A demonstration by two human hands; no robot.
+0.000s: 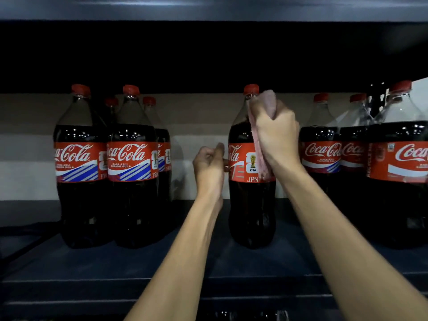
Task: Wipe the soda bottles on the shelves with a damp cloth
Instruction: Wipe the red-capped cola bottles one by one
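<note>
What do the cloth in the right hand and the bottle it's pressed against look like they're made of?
The cloth looks like soft pinkish fabric, limp and folded with a fuzzy surface; dampness can't be judged. The bottle seems clear glossy plastic, given sharp highlights on its shoulder, with a smooth red cap and printed label.

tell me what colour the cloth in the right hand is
Pink. The head view shows the cloth bunched in the right hand against the JPN bottle.

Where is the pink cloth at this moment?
In the head view the pink cloth is right of centre, gripped by the right hand and pressed against the upper right side of the bottle labelled JPN, hanging down over its red label.
</note>
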